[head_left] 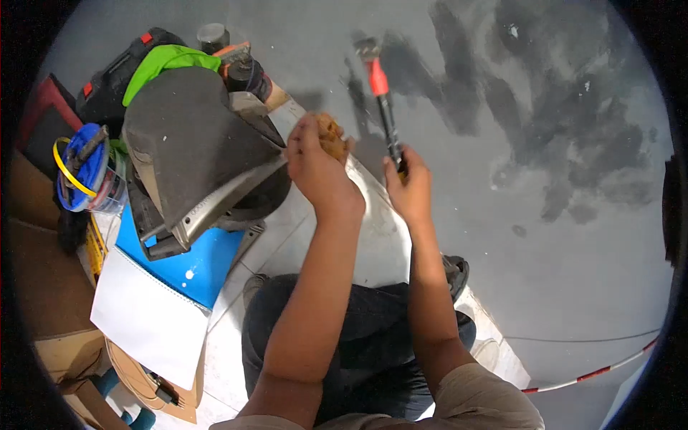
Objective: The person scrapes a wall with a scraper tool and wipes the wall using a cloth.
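Observation:
My left hand (319,168) is closed around a brownish-yellow, rough lump (331,137); its exact kind is unclear. In my right hand (412,188) is a hammer (387,115) with a black handle, a red neck and a blurred grey head. It points up and away from me, its head close to the grey wall (487,193). The two hands are apart, the left one close to the tip of a dark, padded seat-like thing (197,136) with a grey metal edge.
Dark smears mark the wall. At left are a clear bucket (107,190) with a blue lid and tools, a black case (118,79), a green cloth (168,66), a blue folder (215,258), white paper (154,315) and cardboard (50,279). A red-and-white strip (595,373) lies at lower right.

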`<action>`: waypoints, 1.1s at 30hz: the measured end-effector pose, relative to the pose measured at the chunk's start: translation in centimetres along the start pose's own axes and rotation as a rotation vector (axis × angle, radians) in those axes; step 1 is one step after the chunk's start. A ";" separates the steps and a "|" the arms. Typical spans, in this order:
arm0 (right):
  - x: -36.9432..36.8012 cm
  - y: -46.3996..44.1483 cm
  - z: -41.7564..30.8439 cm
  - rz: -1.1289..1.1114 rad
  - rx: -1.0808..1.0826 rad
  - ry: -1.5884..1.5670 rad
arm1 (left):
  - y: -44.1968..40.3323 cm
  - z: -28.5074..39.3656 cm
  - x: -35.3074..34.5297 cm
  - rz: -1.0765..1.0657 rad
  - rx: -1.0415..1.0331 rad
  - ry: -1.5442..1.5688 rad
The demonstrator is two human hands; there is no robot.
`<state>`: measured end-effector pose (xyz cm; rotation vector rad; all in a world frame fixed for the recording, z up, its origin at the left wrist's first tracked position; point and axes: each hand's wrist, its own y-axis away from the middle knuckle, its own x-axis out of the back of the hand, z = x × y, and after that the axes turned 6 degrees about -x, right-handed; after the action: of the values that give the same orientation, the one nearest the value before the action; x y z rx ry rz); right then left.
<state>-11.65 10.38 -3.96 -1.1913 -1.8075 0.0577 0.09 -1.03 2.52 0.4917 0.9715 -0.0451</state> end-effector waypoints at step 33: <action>-6.5 0.5 2.3 -0.265 -0.411 -0.378 | 1.4 -6.1 1.3 -0.153 0.100 -0.093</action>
<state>-12.39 6.80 -9.82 -1.2682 -2.3791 -0.2703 -3.58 2.97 -0.83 0.5017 0.9165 -0.2528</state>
